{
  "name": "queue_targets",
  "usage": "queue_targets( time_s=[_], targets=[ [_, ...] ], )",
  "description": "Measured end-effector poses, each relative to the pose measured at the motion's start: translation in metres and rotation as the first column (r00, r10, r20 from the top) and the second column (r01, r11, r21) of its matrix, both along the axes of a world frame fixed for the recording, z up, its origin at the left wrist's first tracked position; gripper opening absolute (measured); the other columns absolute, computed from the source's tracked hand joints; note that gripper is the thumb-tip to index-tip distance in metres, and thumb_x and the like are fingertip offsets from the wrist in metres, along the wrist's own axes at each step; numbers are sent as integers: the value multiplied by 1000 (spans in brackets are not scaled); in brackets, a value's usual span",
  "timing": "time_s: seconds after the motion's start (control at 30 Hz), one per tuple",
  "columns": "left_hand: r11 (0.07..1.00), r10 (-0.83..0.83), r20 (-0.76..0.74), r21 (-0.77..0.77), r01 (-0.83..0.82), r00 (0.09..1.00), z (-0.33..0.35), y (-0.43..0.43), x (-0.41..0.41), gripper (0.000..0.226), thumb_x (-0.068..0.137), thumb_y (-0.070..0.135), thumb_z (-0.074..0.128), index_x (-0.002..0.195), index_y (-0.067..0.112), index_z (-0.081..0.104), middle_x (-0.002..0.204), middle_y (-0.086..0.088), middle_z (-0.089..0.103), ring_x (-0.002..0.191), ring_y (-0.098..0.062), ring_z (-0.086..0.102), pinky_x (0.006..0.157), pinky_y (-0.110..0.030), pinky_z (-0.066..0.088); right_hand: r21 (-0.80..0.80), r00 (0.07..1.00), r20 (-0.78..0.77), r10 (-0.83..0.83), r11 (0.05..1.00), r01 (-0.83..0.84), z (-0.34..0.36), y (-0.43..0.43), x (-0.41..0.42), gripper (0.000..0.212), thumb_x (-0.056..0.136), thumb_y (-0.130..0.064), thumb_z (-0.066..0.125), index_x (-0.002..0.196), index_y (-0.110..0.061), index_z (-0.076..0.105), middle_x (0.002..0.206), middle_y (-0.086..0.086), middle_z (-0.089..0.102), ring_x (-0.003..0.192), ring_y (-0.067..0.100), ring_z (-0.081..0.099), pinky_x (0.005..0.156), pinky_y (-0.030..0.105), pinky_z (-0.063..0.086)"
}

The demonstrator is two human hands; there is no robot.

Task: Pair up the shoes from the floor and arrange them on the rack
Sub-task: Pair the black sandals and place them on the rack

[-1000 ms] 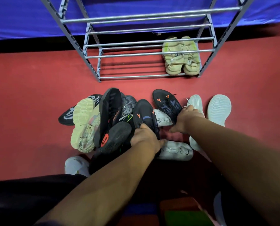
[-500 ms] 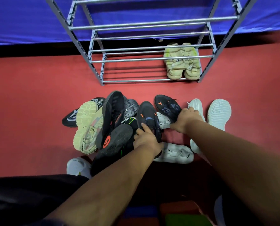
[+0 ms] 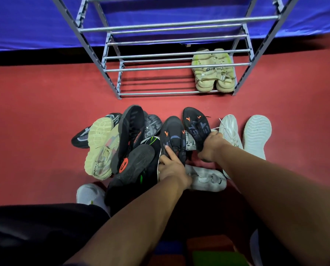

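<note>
Both arms reach out over the red floor (image 3: 35, 116). Left hand (image 3: 172, 167) grips the heel of a black shoe (image 3: 172, 137) with orange marks, index finger laid along its top, the other fingers curled around it. Right hand (image 3: 211, 145) clamps the matching black shoe (image 3: 196, 124), fingers wrapped round its heel, toe tilted up. Both sit in the pile, white sneakers (image 3: 256, 135) just right. Beyond stands the rack (image 3: 160, 69), beige sandals (image 3: 213, 72) paired on its bottom shelf, right side
</note>
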State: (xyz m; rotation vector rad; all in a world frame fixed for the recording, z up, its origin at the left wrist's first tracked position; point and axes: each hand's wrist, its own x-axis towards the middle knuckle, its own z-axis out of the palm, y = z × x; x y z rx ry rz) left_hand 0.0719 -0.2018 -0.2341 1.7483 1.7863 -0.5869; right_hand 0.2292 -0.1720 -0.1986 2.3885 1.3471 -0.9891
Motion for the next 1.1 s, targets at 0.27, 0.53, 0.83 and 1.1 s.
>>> queue_targets(
  time_s=[0.27,0.53,0.83,1.1],
  targets=[
    [989,-145,23,31,144,989,-10,0,-14,136,84,61,74,162,12,-25,150,-18,21,129,-36,39,102,-43,49,44,1000,9,7,999,-7,-16,-7,-1,124,79,-61,81,155,10,14,149,21,36,134,35,52,105,41,48],
    [990,-60,281,138,22,958,38,65,1,119,84,58,66,166,9,-5,161,-21,25,143,-40,40,109,-48,44,304,948,-187,-256,903,304,5,24,22,60,76,-60,67,110,-11,66,98,11,72,97,36,70,74,34,49],
    [985,129,350,61,-159,928,84,197,-1,104,65,67,57,137,-7,48,129,-22,64,112,-38,65,84,-37,54,315,781,-521,-343,773,550,23,89,15,33,73,-53,73,82,-22,72,74,-2,73,74,23,69,62,34,48],
    [983,36,163,174,-65,986,66,266,-25,113,92,59,59,163,-6,1,164,-29,22,147,-46,33,120,-51,36,313,766,-556,-322,773,552,9,145,8,32,78,-48,78,97,-23,72,84,-7,74,79,14,69,68,31,53]
  ],
)
